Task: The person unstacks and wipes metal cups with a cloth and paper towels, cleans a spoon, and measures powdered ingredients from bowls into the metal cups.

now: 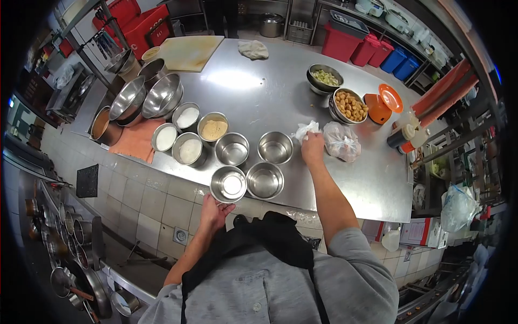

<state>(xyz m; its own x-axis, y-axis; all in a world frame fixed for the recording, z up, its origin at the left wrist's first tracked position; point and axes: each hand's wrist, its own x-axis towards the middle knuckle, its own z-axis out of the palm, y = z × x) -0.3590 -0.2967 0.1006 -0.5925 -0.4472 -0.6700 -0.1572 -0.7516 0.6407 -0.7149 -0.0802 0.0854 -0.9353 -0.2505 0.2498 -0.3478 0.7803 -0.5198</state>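
Note:
My left hand (pixel 217 211) is at the table's front edge, its fingers against the underside and near side of an empty steel pot (pixel 228 184). Three more empty pots stand beside it: one behind (pixel 232 149), one to its right (pixel 265 180) and one at the back right (pixel 275 148). My right hand (pixel 313 146) is closed on a crumpled white plastic bag (pixel 306 129) on the steel table, right of the pots. Just beyond that hand lies a knotted clear bag (pixel 341 141) with pale contents.
Pots of white powder (pixel 164 137) and tan powder (pixel 213 128) stand left, near steel bowls (pixel 163 95). At the right are a bowl of brown chunks (pixel 350 106), a bowl of green pieces (pixel 325 76) and an orange scale (pixel 379 108). A cutting board (pixel 186 53) lies back left.

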